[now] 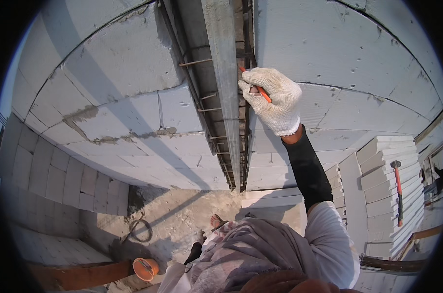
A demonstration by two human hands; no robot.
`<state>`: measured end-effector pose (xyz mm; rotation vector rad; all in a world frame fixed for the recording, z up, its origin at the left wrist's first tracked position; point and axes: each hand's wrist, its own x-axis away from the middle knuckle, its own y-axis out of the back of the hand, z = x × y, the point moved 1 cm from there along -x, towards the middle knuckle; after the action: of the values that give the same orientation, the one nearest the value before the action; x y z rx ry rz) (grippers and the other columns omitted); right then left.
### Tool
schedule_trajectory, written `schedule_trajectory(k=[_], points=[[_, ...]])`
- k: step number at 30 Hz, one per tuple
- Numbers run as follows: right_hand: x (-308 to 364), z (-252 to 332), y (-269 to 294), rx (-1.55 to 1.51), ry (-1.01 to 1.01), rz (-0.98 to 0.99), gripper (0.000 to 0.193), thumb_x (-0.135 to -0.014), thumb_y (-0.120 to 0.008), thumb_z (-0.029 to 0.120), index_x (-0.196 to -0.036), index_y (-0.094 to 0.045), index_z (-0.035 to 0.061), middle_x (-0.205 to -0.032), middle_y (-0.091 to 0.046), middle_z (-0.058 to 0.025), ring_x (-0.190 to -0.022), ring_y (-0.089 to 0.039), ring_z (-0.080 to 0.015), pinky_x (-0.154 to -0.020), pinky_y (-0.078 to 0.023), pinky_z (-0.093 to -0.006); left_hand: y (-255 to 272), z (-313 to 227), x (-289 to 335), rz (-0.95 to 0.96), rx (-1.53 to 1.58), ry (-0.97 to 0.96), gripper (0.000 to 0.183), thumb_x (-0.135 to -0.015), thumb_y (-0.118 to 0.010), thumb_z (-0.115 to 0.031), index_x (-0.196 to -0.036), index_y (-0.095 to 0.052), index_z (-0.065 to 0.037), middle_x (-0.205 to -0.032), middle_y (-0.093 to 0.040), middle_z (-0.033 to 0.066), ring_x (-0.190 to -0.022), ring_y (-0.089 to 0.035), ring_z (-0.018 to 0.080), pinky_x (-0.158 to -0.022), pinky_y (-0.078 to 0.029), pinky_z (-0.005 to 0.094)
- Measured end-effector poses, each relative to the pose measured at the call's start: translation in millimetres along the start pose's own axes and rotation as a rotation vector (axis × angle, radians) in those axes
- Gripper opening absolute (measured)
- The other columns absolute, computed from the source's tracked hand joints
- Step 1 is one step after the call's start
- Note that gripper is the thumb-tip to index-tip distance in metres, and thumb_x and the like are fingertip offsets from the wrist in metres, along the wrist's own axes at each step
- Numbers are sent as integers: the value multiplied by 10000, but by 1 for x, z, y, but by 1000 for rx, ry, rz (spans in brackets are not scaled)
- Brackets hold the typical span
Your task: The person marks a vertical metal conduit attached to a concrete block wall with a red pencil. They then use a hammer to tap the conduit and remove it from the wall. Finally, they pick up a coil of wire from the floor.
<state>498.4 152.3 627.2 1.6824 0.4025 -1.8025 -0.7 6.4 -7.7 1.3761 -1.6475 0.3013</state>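
My right hand [275, 95], in a white knitted work glove, is closed in a pinch round a slim orange pencil [263, 94]. The pencil's upper end reaches the edge of a long grey metal bar [222, 68], which stands upright in the gap between two block walls. Behind the bar, a cage of steel rebar [196, 62] runs down the gap. My left hand [199, 237] hangs low beside my body, gloved and small in view; its fingers are not clear enough to read.
White block walls rise to the left [128, 58] and right [319, 49]. Stacked blocks [378, 190] stand at right, with a red-and-black-handled hammer [398, 193] on them. On the dusty floor [182, 210] lie a dark coil [141, 230] and an orange bucket [146, 269].
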Motion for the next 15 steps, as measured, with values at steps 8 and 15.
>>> schedule_trajectory(k=[8,15], points=[[104,28,12,-39,-316,-24,255,-790,-836,10,-1013,-731,75,-933,-755,-119,-797,-755,-256,-695,-597,-325,-10,7,-52,-18,-275,-135,416,-915,-742,-333,-1282,-671,-148,-1190,-770,97,-1061,-730,327,-861,-579,464],[220,63,41,-86,-902,138,161,-908,-752,129,-1027,-751,21,-914,-752,-101,-786,-704,-166,-730,-548,-309,-28,8,-60,93,13,87,391,-997,-614,-382,-1253,-688,-97,-1049,-776,121,-778,-726,243,-644,-552,387]])
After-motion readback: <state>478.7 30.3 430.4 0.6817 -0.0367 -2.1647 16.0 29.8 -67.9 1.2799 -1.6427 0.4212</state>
